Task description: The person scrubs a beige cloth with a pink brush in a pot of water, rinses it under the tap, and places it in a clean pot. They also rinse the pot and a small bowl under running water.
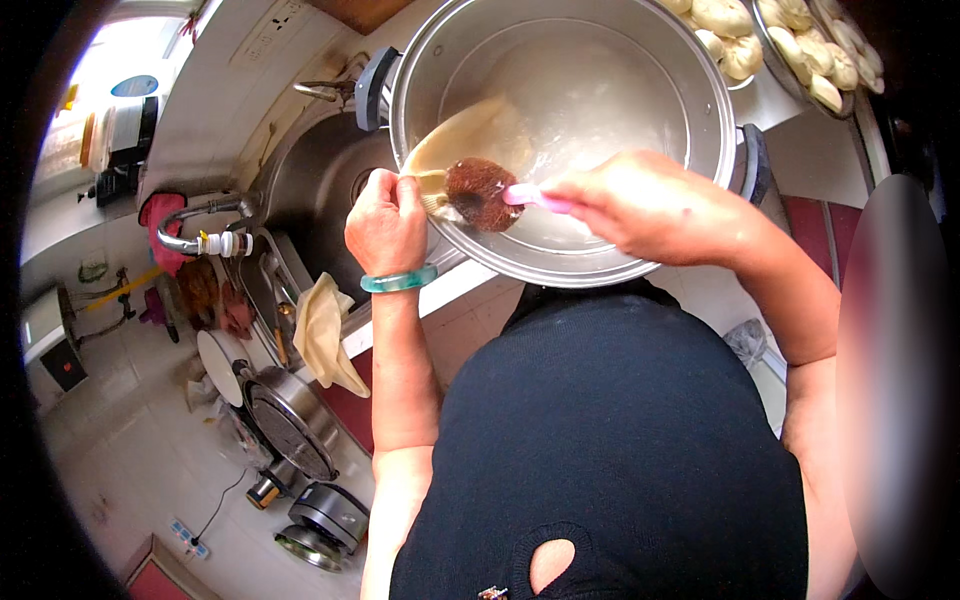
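Observation:
A large stainless steel pot (pixel 622 67) with dark side handles stands before me, holding some water. Over its left rim hangs a cream steamer cloth (pixel 465 131), partly down inside the pot. My left hand (pixel 390 221) pinches the cloth's edge at the rim. A brown-bristled scrub brush (pixel 484 193) with a pink handle presses against the cloth. My right hand (pixel 637 206) grips that handle above the pot's interior. Another cream cloth (pixel 322 330) lies folded over the sink's front edge.
Left of the pot is a stainless steel sink (pixel 307 180) with a curved faucet (pixel 180 232). Steamed buns (pixel 724 22) sit at the upper right, some on a tray (pixel 844 105). A lidded pan (pixel 292 420) and a rice cooker (pixel 330 514) stand along the left counter.

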The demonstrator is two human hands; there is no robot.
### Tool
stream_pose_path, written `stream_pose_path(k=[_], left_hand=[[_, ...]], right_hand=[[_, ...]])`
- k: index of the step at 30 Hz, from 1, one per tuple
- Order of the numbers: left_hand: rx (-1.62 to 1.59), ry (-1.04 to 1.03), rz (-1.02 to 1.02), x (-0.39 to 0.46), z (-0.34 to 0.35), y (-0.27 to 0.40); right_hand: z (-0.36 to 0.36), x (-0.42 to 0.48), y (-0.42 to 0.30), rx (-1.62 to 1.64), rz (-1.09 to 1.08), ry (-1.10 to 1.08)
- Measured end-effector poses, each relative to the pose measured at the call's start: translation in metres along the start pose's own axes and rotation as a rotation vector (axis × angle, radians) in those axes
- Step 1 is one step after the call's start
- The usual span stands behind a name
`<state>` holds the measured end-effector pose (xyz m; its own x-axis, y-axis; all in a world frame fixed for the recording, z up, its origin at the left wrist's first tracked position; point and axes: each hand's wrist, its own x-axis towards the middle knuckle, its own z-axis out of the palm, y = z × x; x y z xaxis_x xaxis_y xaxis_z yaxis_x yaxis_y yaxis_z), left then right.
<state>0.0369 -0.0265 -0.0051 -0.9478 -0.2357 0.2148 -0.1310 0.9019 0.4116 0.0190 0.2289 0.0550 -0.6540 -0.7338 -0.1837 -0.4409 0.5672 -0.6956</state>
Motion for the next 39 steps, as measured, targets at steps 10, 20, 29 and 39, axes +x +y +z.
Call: stream_pose_path(k=[10, 20, 29, 39], left_hand=[[-0.225, 0.001, -0.083, -0.001, 0.008, -0.002], [-0.196, -0.041, -0.063, -0.003, 0.003, -0.004], [-0.323, -0.037, -0.132, -0.005, 0.007, -0.014], [-0.475, -0.061, -0.178, -0.004, 0.010, -0.012]], right_hand=[[0.046, 0.037, 0.043, -0.096, 0.253, -0.119], [0.014, -0.009, -0.014, -0.048, -0.015, 0.069], [0.004, -0.016, -0.011, -0.085, -0.030, 0.143], [0.028, 0.012, 0.013, -0.098, 0.180, -0.048]])
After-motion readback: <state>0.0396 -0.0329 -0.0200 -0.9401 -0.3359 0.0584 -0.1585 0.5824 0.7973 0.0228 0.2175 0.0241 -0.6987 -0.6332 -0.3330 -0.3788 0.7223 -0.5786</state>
